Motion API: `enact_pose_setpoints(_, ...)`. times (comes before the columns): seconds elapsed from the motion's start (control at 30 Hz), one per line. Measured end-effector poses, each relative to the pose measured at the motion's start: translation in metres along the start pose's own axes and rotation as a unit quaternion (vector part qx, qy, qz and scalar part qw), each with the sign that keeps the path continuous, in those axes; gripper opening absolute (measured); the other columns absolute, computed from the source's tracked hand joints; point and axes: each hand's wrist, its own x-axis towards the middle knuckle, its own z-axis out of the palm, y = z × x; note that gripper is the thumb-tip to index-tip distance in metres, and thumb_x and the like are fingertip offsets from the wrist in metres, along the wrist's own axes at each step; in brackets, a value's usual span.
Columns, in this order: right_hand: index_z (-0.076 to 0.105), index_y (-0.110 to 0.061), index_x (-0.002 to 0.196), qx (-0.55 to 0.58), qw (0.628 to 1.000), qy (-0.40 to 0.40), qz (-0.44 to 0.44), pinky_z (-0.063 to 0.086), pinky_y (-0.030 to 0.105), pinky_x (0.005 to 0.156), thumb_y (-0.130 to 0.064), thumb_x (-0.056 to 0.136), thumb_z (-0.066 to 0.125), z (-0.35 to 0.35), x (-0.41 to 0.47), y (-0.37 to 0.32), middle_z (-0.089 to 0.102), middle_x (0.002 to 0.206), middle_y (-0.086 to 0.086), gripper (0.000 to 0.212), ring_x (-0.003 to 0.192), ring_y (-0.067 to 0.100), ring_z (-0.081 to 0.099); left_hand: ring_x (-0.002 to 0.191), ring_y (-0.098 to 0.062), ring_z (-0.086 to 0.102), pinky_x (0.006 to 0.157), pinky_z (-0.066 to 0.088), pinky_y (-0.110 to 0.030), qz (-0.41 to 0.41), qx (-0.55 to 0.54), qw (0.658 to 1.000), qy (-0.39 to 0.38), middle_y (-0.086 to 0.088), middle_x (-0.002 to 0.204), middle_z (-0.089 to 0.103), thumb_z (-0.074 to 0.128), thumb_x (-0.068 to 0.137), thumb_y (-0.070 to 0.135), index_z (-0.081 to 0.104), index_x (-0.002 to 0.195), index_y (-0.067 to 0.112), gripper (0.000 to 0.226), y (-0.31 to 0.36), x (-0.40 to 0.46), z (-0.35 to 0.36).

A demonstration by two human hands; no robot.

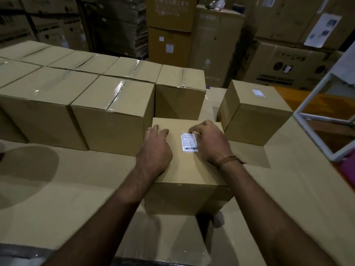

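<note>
My left hand point(156, 144) lies spread on the box point(184, 169); right hand point(208, 140) pinches the label point(189, 142) (upper edge). Risk: uneven pressing may crease or skew it.

Shipping label point(189, 142) print is too tiny to read, the right hand point(208, 141) covers its top right corner, and the white frame point(315, 136) gets chopped at the right edge.
</note>
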Motion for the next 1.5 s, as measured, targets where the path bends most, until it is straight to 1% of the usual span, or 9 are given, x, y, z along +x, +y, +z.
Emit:
enact_pose_setpoints(0.13,0.077,-0.027,0.115,0.020,0.999,0.041,0.004,0.059,0.040,0.083,-0.022,0.104,0.057,0.012,0.015,0.010,0.058,0.110,-0.003,0.024,0.095,0.018,0.062,0.158,-0.025,0.018,0.121,0.036,-0.053,0.000,-0.008,1.000,0.001,-0.004,0.168,0.028,0.040,0.109,0.022,0.045,0.154,0.022,0.045,-0.001,-0.005,0.001)
enact_pose_setpoints(0.33,0.081,-0.025,0.108,0.063,0.993,0.095,0.026,0.059,0.039,0.081,-0.017,0.097,0.063,0.026,0.013,0.019,0.059,0.103,-0.007,0.022,0.090,0.014,0.061,0.159,-0.024,0.016,0.123,0.034,-0.053,0.001,-0.017,1.000,-0.001,-0.003,0.169,0.027,0.039,0.110,0.023,0.045,0.154,0.022,0.045,-0.002,-0.006,0.001)
enact_pose_setpoints(0.57,0.082,-0.027,0.099,0.091,0.990,0.100,0.027,0.055,0.033,0.074,-0.011,0.092,0.062,0.026,0.015,0.022,0.057,0.094,-0.010,0.027,0.084,0.009,0.057,0.160,-0.024,0.015,0.123,0.033,-0.051,0.002,-0.017,1.000,0.001,-0.002,0.171,0.025,0.038,0.110,0.025,0.045,0.154,0.024,0.044,-0.001,-0.007,0.000)
enact_pose_setpoints(0.7,0.081,-0.027,0.093,0.103,0.989,0.103,0.019,0.055,0.033,0.071,-0.009,0.090,0.060,0.026,0.014,0.022,0.058,0.091,-0.010,0.028,0.081,0.008,0.056,0.159,-0.023,0.015,0.124,0.033,-0.052,0.003,-0.013,1.000,0.003,-0.001,0.170,0.026,0.037,0.110,0.027,0.044,0.154,0.025,0.044,-0.002,-0.007,0.001)
enact_pose_setpoints(0.93,0.078,-0.029,0.089,0.110,0.988,0.106,0.017,0.041,0.025,0.064,-0.026,0.090,0.065,0.029,0.015,0.024,0.057,0.089,-0.013,0.013,0.079,0.005,0.055,0.160,-0.022,0.014,0.124,0.032,-0.051,-0.003,-0.016,1.000,0.004,0.000,0.170,0.026,0.039,0.110,0.027,0.044,0.154,0.026,0.044,-0.001,-0.007,0.002)
enact_pose_setpoints(1.07,0.077,-0.031,0.086,0.123,0.986,0.108,0.034,0.047,0.026,0.068,-0.031,0.091,0.071,0.032,0.021,0.028,0.060,0.088,-0.015,0.008,0.081,0.004,0.057,0.159,-0.023,0.015,0.123,0.033,-0.051,0.000,-0.015,1.000,0.006,-0.001,0.169,0.028,0.040,0.110,0.026,0.046,0.153,0.025,0.044,-0.002,-0.006,0.003)
enact_pose_setpoints(1.17,0.074,-0.031,0.084,0.116,0.986,0.109,0.042,0.042,0.027,0.068,-0.032,0.093,0.070,0.034,0.024,0.028,0.058,0.087,-0.015,0.009,0.076,0.003,0.053,0.160,-0.024,0.015,0.123,0.033,-0.052,-0.004,-0.015,1.000,0.002,-0.002,0.170,0.028,0.040,0.110,0.027,0.045,0.154,0.025,0.045,-0.002,-0.007,0.002)
enact_pose_setpoints(1.3,0.071,-0.031,0.086,0.111,0.987,0.107,0.041,0.049,0.030,0.068,-0.033,0.097,0.067,0.036,0.022,0.028,0.057,0.089,-0.014,0.012,0.075,0.003,0.054,0.160,-0.024,0.015,0.123,0.033,-0.052,-0.005,-0.014,1.000,0.002,-0.001,0.170,0.028,0.040,0.109,0.027,0.045,0.154,0.026,0.045,-0.001,-0.007,0.001)
enact_pose_setpoints(1.5,0.072,-0.030,0.087,0.120,0.986,0.102,0.048,0.038,0.028,0.067,-0.032,0.097,0.065,0.036,0.022,0.030,0.058,0.088,-0.013,0.011,0.073,0.001,0.050,0.159,-0.023,0.016,0.123,0.034,-0.051,-0.006,-0.013,1.000,0.003,-0.001,0.170,0.027,0.039,0.110,0.027,0.046,0.153,0.025,0.044,0.001,-0.008,0.001)
